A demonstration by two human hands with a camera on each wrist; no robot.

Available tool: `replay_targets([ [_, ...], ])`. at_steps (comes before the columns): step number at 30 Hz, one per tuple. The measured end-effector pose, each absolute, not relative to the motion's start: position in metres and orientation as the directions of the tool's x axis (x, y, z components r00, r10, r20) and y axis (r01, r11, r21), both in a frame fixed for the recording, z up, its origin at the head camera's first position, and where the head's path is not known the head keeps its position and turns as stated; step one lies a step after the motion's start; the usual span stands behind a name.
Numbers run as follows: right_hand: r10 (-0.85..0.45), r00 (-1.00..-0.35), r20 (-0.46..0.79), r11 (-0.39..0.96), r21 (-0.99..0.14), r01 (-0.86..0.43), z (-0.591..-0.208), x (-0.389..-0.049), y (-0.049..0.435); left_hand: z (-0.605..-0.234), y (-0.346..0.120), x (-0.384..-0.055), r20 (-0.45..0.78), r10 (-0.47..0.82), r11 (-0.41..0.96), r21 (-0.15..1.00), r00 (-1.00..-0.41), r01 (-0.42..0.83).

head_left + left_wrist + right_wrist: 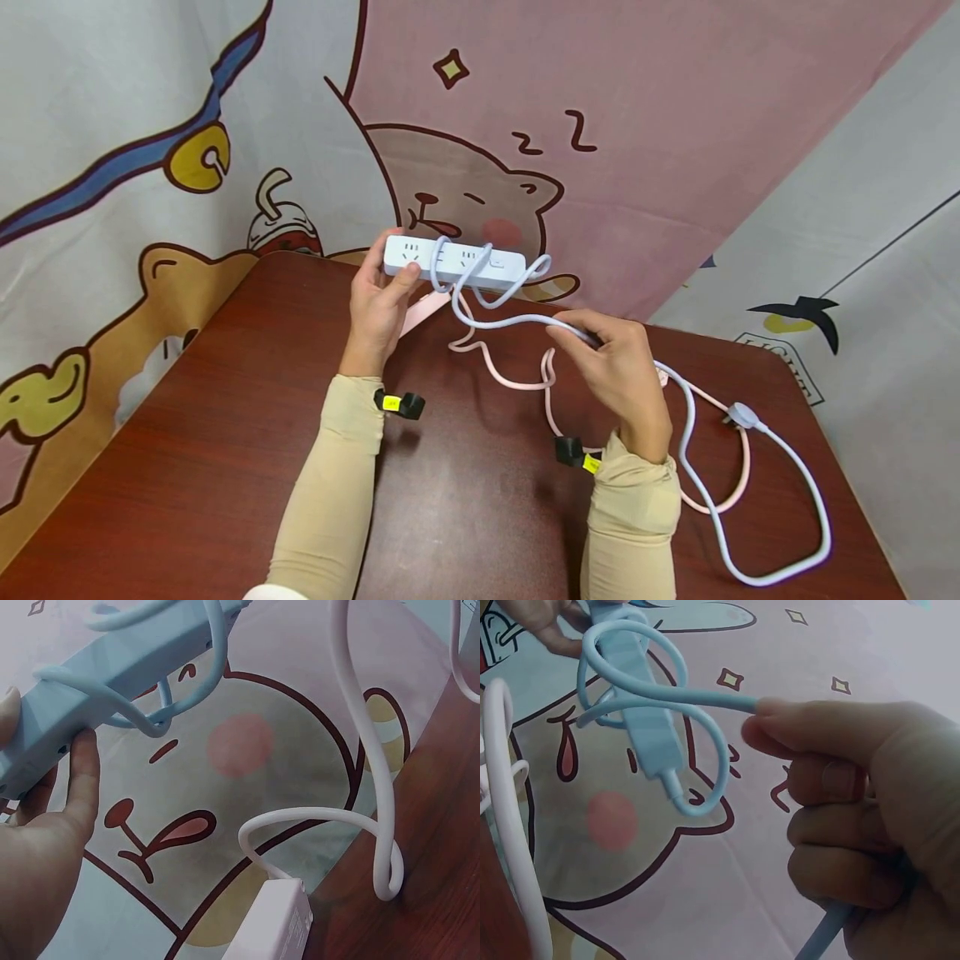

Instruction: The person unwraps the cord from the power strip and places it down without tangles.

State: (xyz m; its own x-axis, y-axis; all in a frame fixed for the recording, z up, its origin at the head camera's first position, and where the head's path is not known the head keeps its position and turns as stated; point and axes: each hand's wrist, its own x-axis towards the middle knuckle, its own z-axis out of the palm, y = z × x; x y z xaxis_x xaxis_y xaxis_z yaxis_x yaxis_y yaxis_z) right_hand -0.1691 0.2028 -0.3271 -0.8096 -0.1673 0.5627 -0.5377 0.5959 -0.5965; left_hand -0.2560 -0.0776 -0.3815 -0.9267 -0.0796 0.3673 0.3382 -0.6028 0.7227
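Observation:
A pale blue-white power strip (pixel 457 260) is held up above the far side of the table by my left hand (pixel 371 308), thumb on the socket face and fingers behind. Its cord (pixel 517 319) loops around the strip's body, and the loops look loose in the right wrist view. My right hand (pixel 618 367) grips that cord right of the strip, with thumb and index finger pinching it and the other fingers curled over it. From below this hand the cord runs on to a plug (pixel 742 414) at the table's right side.
Behind the held strip, a pink power strip (pixel 426 312) lies on the brown table (pixel 225 433). Its pink cord (pixel 510 384) winds across the table to the right and crosses near the plug. A cartoon-printed cloth (pixel 637 75) hangs behind the table.

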Motion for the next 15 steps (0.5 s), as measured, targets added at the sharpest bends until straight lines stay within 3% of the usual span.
replay_targets([
  [6, -0.079, -0.776, 0.626, 0.501, -0.648, -0.574, -0.3261, -0.1699, 0.2003, -0.3831, -0.0774, -0.255, 0.356, -0.08, -0.522, 0.781, -0.931, 0.344],
  [15, 0.205, -0.743, 0.637, 0.484, -0.726, -0.488, -0.3253, -0.1739, 0.1978, -0.3812, -0.0774, -0.2522, 0.365, -0.019, -0.537, 0.781, -0.931, 0.318],
])
